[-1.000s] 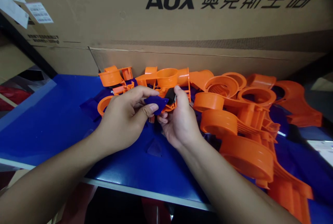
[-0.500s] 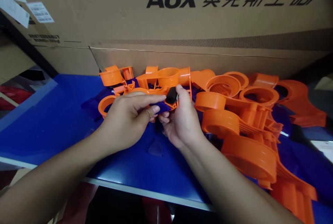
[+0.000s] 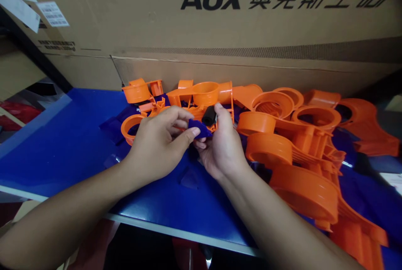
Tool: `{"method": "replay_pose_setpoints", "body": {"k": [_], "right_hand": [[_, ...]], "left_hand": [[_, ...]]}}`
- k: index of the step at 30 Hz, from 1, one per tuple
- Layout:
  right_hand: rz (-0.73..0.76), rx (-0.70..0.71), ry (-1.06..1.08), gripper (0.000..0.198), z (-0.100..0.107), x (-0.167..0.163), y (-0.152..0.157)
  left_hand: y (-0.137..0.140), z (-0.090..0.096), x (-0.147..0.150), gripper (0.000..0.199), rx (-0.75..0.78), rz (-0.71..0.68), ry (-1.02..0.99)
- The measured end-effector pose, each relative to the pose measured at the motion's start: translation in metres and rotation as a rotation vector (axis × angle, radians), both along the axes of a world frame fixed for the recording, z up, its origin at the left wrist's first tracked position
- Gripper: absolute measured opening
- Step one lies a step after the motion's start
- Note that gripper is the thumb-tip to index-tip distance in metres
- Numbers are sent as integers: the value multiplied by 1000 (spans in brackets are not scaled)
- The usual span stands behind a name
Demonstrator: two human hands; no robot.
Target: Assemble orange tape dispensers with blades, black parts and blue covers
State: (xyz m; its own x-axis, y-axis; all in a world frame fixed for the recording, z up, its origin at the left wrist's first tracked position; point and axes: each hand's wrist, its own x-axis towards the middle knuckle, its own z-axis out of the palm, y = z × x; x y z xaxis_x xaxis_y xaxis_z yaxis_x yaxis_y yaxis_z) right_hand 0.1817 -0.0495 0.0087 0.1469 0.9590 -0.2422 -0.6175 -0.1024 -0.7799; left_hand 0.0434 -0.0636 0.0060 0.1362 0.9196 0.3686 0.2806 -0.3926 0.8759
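Note:
My right hand [image 3: 228, 146] is closed around an orange tape dispenser [image 3: 214, 128], its thumb up beside the black roller [image 3: 209, 115]. Much of that dispenser is hidden by my fingers or blends with the orange parts behind it. Between thumb and bent fingers, my left hand [image 3: 160, 142] pinches a dark blue plastic piece [image 3: 198, 129] against the near side of the dispenser, just below the roller. Whether the blue piece is fixed to the dispenser I cannot tell.
More orange tape dispensers [image 3: 306, 192] are heaped along the right and back of the blue tabletop [image 3: 50, 144]. A small blue triangular piece [image 3: 189, 178] lies in front of my hands. Behind stands a large cardboard box [image 3: 132, 14].
My left index finger has drawn back from the roller and bent, uncovering more of the blue piece. My right hand keeps its hold. The whole view has shifted slightly.

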Motion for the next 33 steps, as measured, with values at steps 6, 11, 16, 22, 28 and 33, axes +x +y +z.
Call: {"method": "replay_pose_setpoints", "body": {"k": [6,11,16,22,28,33], "right_hand": [[1,43,-5,37,-3,0,0],[-7,39,-11,32,-5,0,0],[-17,27,-17,37,-6,0,0],[2,-23,-4,38,-5,1,0],[-5,-4,-5,35,-7,0,0],[1,5,-11,37,-8,1,0]], "left_hand": [[-2,-1,4,21,-44,-41,-68],[-3,1,6,19,-72,-28,-96],[-3,4,5,14,-91,-39,-115],[0,5,2,16,-110,-10,-103],[-1,5,4,16,-133,4,-91],[-1,5,3,16,-125,12,-69]]}}
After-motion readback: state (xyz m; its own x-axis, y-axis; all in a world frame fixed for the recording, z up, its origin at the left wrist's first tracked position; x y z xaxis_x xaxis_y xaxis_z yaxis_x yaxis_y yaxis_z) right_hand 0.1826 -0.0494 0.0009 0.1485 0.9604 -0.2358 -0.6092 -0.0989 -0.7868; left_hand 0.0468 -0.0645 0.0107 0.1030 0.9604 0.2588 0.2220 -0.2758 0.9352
